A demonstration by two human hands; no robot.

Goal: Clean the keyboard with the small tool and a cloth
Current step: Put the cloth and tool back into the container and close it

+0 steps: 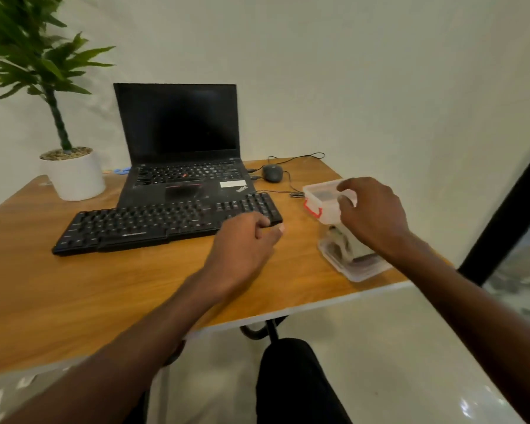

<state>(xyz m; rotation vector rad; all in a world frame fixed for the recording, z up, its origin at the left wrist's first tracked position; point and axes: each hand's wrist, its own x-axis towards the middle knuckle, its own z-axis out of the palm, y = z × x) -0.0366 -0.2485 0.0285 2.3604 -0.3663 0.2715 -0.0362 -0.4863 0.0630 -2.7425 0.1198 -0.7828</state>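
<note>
A black keyboard lies on the wooden table in front of an open laptop. My left hand sits at the keyboard's near right corner, its fingers curled over the edge and the thumb in front of it. My right hand grips the near side of a small clear plastic box with a red latch. Under that hand, near the table's right edge, lies a second clear plastic piece with greyish contents that I cannot make out. No small tool or cloth is plainly visible.
A white pot with a green plant stands at the back left. A black mouse and its cable lie right of the laptop. Small blue items sit behind the laptop's left side. A dark chair is below the table edge.
</note>
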